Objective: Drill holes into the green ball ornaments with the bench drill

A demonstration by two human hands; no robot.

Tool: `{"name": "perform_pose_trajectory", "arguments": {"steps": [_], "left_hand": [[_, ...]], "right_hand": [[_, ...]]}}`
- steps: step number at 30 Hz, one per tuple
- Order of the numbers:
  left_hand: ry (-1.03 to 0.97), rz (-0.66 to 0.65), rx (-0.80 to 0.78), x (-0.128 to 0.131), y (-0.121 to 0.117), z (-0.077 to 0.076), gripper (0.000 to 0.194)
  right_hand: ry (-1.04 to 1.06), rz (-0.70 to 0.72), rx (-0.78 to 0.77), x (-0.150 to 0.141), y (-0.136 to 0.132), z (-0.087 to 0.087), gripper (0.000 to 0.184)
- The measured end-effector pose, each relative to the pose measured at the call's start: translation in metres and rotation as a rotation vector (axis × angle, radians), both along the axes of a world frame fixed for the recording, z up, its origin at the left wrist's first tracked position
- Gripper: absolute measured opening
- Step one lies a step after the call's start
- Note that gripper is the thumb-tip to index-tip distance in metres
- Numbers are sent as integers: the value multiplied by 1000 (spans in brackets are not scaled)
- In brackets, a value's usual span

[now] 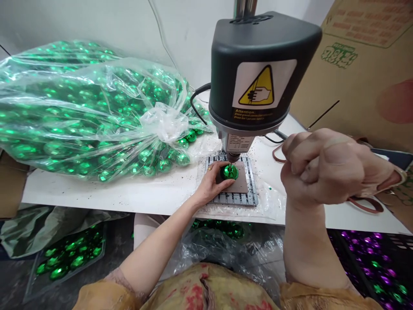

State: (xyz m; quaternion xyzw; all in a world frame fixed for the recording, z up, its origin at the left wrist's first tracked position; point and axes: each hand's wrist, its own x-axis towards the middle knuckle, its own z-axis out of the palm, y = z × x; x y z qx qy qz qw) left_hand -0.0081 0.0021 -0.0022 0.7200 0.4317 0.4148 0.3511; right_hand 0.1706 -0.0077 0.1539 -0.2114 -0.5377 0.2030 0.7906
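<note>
My left hand (211, 181) pinches a shiny green ball (229, 172) and holds it on the brown pad of the drill press base (237, 199), right under the bit. The drill press head (258, 73) is dark grey with a yellow warning label. My right hand (322, 170) is closed in a fist around the thin black lever handle (322, 114) of the press, raised to the right of the machine. The ball sits against the tip of the bit.
A large clear plastic bag (87, 112) full of green balls lies on the white table (106, 193) at left. A cardboard box (364, 64) stands at right. Below the table are a tray of green balls (69, 256) and a crate of purple ones (371, 262).
</note>
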Motion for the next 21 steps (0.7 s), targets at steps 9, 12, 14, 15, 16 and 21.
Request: {"name": "perform_pose_trajectory", "arguments": {"steps": [9, 12, 14, 15, 16, 21], "left_hand": [[17, 24, 0, 1, -2, 3, 48], [6, 19, -2, 1, -2, 4, 47], [0, 15, -11, 1, -2, 4, 47], [-2, 15, -16, 1, -2, 4, 47], [-4, 17, -21, 1, -2, 4, 47], [-10, 18, -33, 0, -1, 2, 48]], "right_hand": [[-195, -53, 337, 9, 9, -17, 49], [-212, -69, 364, 9, 10, -19, 47], [-216, -57, 391, 9, 12, -22, 46], [-213, -45, 416, 8, 13, -24, 46], [-204, -35, 439, 7, 14, -27, 45], [-149, -46, 457, 5, 14, -34, 48]]}}
